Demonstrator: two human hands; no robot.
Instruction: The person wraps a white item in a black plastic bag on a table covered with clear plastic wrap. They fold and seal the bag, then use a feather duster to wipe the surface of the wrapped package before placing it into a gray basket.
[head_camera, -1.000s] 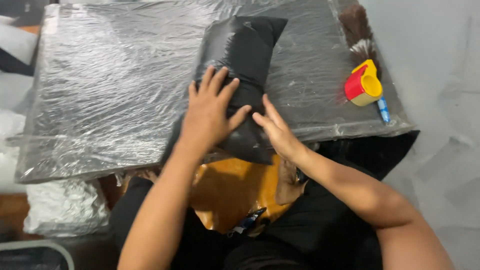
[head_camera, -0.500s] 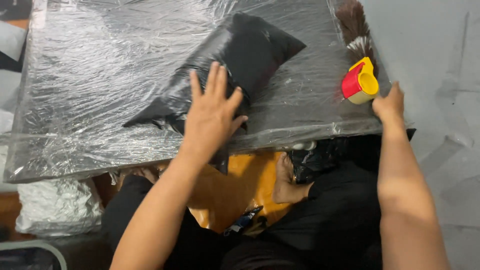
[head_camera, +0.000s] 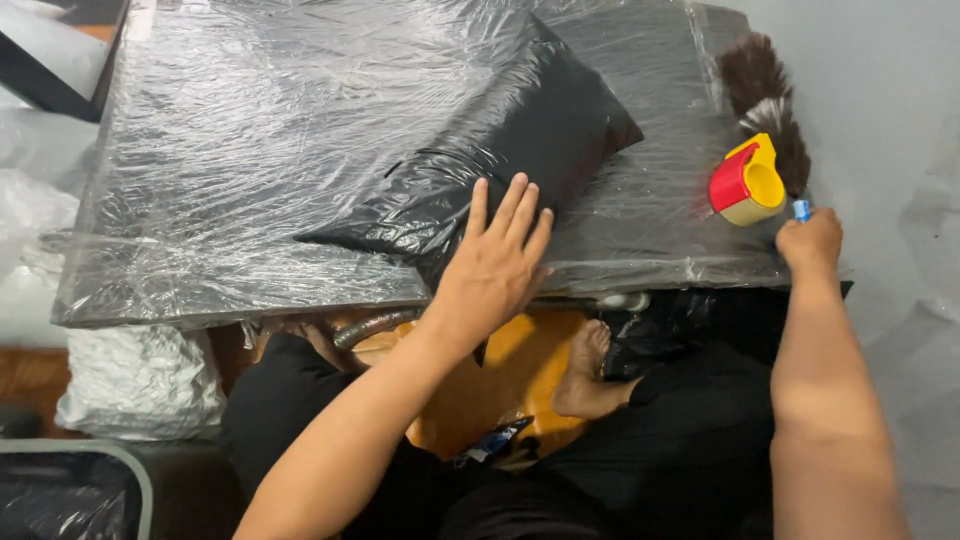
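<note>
Black plastic parcel (head_camera: 500, 165), pinned only by the flat, spread left hand (head_camera: 492, 262), could slide on the slick film-wrapped table (head_camera: 200, 150) while the right hand (head_camera: 808, 243) grasps a small blue-tipped thing.

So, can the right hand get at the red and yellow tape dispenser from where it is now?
Probably yes. The right hand is at the table edge just beside the tape dispenser, and nothing lies between them; it seems to grip a small blue object.
</note>
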